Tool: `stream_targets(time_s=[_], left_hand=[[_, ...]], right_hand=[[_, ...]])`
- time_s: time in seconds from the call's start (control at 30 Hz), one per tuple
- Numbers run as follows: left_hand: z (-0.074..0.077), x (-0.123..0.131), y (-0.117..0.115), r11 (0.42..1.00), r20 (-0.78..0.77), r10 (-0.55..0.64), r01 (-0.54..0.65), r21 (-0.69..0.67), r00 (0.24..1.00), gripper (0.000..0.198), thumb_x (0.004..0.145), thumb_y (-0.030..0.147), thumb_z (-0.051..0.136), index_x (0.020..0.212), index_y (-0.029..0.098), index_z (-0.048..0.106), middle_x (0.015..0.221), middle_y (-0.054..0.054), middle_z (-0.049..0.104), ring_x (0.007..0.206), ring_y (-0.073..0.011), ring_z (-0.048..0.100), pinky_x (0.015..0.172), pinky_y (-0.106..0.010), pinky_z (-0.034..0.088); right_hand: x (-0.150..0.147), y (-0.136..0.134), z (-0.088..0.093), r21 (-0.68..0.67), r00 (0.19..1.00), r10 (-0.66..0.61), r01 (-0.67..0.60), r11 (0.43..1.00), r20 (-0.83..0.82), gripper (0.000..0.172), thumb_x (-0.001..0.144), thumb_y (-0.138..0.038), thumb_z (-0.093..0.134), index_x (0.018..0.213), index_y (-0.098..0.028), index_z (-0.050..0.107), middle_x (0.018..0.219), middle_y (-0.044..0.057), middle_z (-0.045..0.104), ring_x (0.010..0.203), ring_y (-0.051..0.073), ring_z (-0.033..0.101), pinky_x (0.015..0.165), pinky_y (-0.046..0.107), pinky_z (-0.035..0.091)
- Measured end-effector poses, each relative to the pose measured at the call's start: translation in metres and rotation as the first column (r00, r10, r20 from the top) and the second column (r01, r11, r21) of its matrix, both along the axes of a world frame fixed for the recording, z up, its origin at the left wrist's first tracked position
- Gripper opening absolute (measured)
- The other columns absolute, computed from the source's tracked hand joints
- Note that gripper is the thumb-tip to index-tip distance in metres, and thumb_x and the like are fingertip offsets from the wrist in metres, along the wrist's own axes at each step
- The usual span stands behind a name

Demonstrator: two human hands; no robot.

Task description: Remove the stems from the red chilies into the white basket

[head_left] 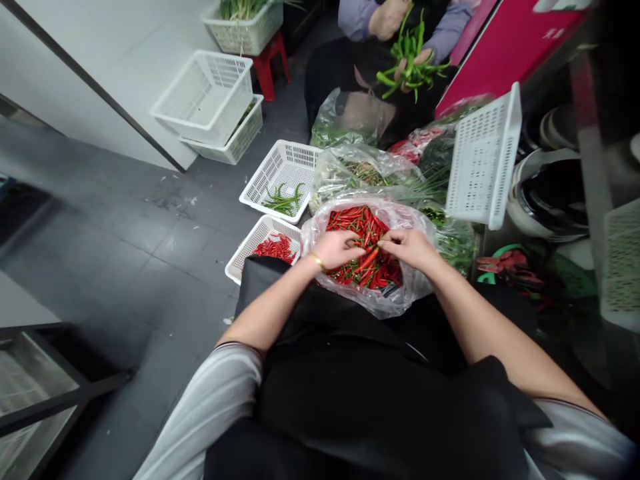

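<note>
A clear plastic bag full of red chilies with green stems lies open in front of my lap. Over the heap my left hand, with a yellow bangle at the wrist, is closed, its thumb and fingertips on a red chili. My right hand pinches at the upper end of the same chili, where the stem sits. The fingertips partly cover the chili. Left of the bag, a small white basket contains red chilies without visible stems.
Another white basket contains green chilies. Bags of greens lie beyond my bag. Across from me a person's hands hold a bunch of green chilies. A tilted white basket and a green basket are at right.
</note>
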State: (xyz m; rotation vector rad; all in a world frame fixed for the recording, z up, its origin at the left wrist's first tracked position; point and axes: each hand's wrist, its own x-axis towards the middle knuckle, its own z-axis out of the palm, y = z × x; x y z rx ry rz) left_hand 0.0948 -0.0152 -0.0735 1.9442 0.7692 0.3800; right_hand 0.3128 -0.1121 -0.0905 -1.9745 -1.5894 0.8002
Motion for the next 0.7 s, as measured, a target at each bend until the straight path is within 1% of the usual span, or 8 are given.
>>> stream_targets(time_s=[0.1, 0.2, 0.33, 0.4, 0.47, 0.57, 0.63, 0.7], left_hand=[[-0.027, 0.040, -0.024, 0.938, -0.117, 0.052, -0.089, -0.335, 0.992, 0.016, 0.071, 0.023, 0.072, 0.076, 0.011, 0.063, 0.063, -0.001, 0.064, 0.055, -0.0091, 0.058, 0.058, -0.022, 0.046], [-0.040, 0.039, -0.023, 0.828, -0.190, 0.107, -0.193, -0.527, 0.976, 0.018, 0.079, 0.021, 0.065, 0.067, 0.011, 0.056, 0.055, 0.000, 0.059, 0.046, -0.0077, 0.054, 0.051, -0.021, 0.043], [-0.035, 0.016, -0.017, 0.941, -0.162, -0.007, -0.048, -0.336, 0.987, 0.019, 0.075, 0.015, 0.067, 0.059, 0.012, 0.057, 0.048, 0.004, 0.055, 0.044, -0.0054, 0.050, 0.050, -0.018, 0.039], [-0.030, 0.005, -0.021, 0.949, -0.178, -0.107, 0.047, -0.313, 0.978, 0.021, 0.074, 0.017, 0.068, 0.056, 0.012, 0.057, 0.047, 0.004, 0.055, 0.044, -0.0055, 0.049, 0.050, -0.017, 0.039], [-0.026, -0.003, -0.028, 0.860, -0.177, -0.264, 0.149, -0.489, 0.948, 0.020, 0.074, 0.022, 0.069, 0.059, 0.013, 0.060, 0.050, 0.002, 0.059, 0.046, -0.0078, 0.054, 0.050, -0.019, 0.042], [-0.023, -0.011, -0.042, 0.533, 0.003, -0.488, 0.300, -0.791, 0.873, 0.026, 0.071, 0.035, 0.074, 0.079, 0.012, 0.067, 0.061, -0.003, 0.067, 0.052, -0.0121, 0.061, 0.052, -0.021, 0.046], [-0.025, -0.009, -0.049, 0.407, 0.127, -0.426, 0.315, -0.857, 0.896, 0.038, 0.069, 0.043, 0.075, 0.087, 0.010, 0.066, 0.066, -0.006, 0.069, 0.053, -0.0132, 0.063, 0.050, -0.021, 0.046], [-0.031, -0.003, -0.053, 0.412, 0.145, -0.193, 0.214, -0.886, 0.970, 0.042, 0.070, 0.046, 0.073, 0.087, 0.009, 0.063, 0.065, -0.007, 0.068, 0.052, -0.0139, 0.063, 0.047, -0.021, 0.045]], right_hand=[[-0.018, 0.011, -0.008, -0.033, 0.955, -0.135, 0.131, 0.991, -0.264, 0.028, 0.076, -0.045, 0.058, 0.066, -0.019, 0.058, 0.050, 0.000, 0.057, 0.046, 0.012, 0.050, 0.048, 0.024, 0.039], [-0.034, 0.018, -0.023, -0.148, 0.854, -0.212, 0.160, 0.976, -0.475, 0.031, 0.071, -0.048, 0.064, 0.065, -0.019, 0.054, 0.049, -0.001, 0.056, 0.042, 0.011, 0.049, 0.044, 0.023, 0.040], [-0.047, 0.008, -0.034, -0.130, 0.850, -0.108, 0.047, 0.990, -0.515, 0.032, 0.070, -0.049, 0.066, 0.069, -0.019, 0.055, 0.047, -0.003, 0.055, 0.040, 0.011, 0.050, 0.043, 0.023, 0.039], [-0.050, -0.006, -0.030, -0.081, 0.890, 0.008, -0.051, 0.995, -0.456, 0.031, 0.075, -0.049, 0.061, 0.068, -0.019, 0.055, 0.049, -0.003, 0.057, 0.041, 0.011, 0.052, 0.045, 0.023, 0.040], [-0.052, -0.026, -0.023, -0.070, 0.881, 0.149, -0.200, 0.977, -0.449, 0.034, 0.082, -0.049, 0.056, 0.064, -0.019, 0.054, 0.051, -0.002, 0.058, 0.044, 0.011, 0.054, 0.048, 0.023, 0.041], [-0.052, -0.053, -0.012, -0.067, 0.831, 0.241, -0.315, 0.947, -0.501, 0.040, 0.089, -0.051, 0.046, 0.065, -0.020, 0.054, 0.052, -0.001, 0.059, 0.045, 0.013, 0.055, 0.050, 0.024, 0.043], [-0.051, -0.060, -0.010, 0.009, 0.909, 0.209, -0.221, 0.975, -0.360, 0.041, 0.092, -0.050, 0.041, 0.072, -0.020, 0.060, 0.063, 0.003, 0.065, 0.058, 0.015, 0.061, 0.059, 0.026, 0.047], [-0.048, -0.051, -0.013, 0.089, 0.995, 0.091, -0.087, 0.992, -0.038, 0.041, 0.095, -0.046, 0.037, 0.085, -0.019, 0.067, 0.086, 0.008, 0.070, 0.079, 0.020, 0.065, 0.071, 0.029, 0.048]])
